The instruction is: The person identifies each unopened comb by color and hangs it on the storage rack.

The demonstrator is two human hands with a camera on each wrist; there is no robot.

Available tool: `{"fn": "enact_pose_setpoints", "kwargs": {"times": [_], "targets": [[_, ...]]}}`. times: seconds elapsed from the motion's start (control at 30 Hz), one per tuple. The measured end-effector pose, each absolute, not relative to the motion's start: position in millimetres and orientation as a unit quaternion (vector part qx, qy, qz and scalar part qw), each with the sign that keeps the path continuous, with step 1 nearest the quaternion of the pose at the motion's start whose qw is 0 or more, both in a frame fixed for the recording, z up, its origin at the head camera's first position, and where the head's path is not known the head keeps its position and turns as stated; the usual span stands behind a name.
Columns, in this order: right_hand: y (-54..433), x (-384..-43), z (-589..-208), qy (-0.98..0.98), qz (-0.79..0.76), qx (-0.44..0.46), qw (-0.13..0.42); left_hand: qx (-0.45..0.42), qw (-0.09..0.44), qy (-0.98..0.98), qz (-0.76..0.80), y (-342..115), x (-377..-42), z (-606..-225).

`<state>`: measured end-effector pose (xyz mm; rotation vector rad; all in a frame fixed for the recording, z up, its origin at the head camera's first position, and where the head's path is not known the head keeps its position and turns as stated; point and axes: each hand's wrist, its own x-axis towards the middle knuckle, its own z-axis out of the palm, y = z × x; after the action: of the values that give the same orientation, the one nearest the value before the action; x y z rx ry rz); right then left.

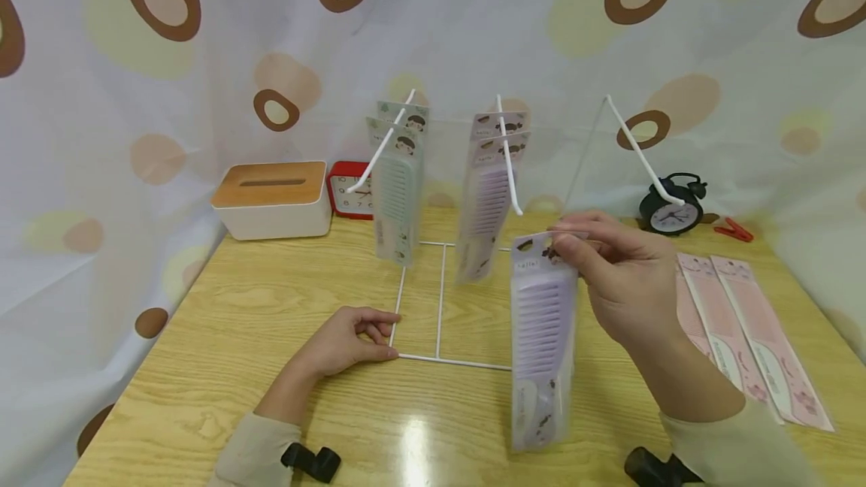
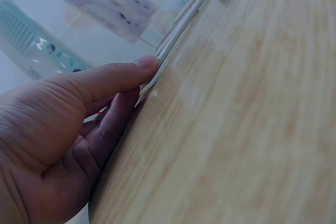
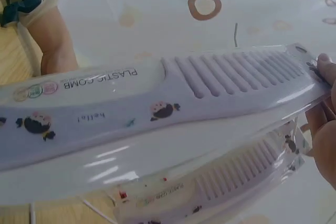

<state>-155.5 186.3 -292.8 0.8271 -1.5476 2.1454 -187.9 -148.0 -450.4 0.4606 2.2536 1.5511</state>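
Note:
My right hand [image 1: 625,284] pinches the top corner of a packaged purple comb [image 1: 541,329], which hangs upright in front of the rack's right side. In the right wrist view, the comb's [image 3: 226,85] clear wrapper reads "PLASTIC COMB". My left hand [image 1: 348,340] holds the front left corner of a white wire display rack [image 1: 460,361], with the thumb [image 2: 118,77] on the wire. Packaged green combs [image 1: 395,201] hang from the rack's left hook, packaged purple combs [image 1: 483,201] from the middle one. The right hook [image 1: 639,150] carries nothing.
Several packaged pink combs [image 1: 771,337] lie on the wooden table [image 1: 257,307] at the right. Toward the back stand a tissue box [image 1: 271,220], a red clock [image 1: 348,207] and a black alarm clock [image 1: 670,214]. A red clip [image 1: 734,230] lies near the alarm clock.

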Motion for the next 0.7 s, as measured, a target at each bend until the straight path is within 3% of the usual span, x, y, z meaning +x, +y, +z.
{"fn": "enact_pose_setpoints", "kwargs": {"times": [0.23, 0.7], "targets": [[161.9, -157.0, -271.0, -0.556, 0.752, 0.284, 0.212, 0.165, 0.184, 0.800, 0.547, -146.6, -188.2, -448.5], [157.7, -162.5, -265.2, -0.639, 0.718, 0.212, 0.177, 0.165, 0.182, 0.799, 0.548, -146.6, -187.2, -448.0]]}}
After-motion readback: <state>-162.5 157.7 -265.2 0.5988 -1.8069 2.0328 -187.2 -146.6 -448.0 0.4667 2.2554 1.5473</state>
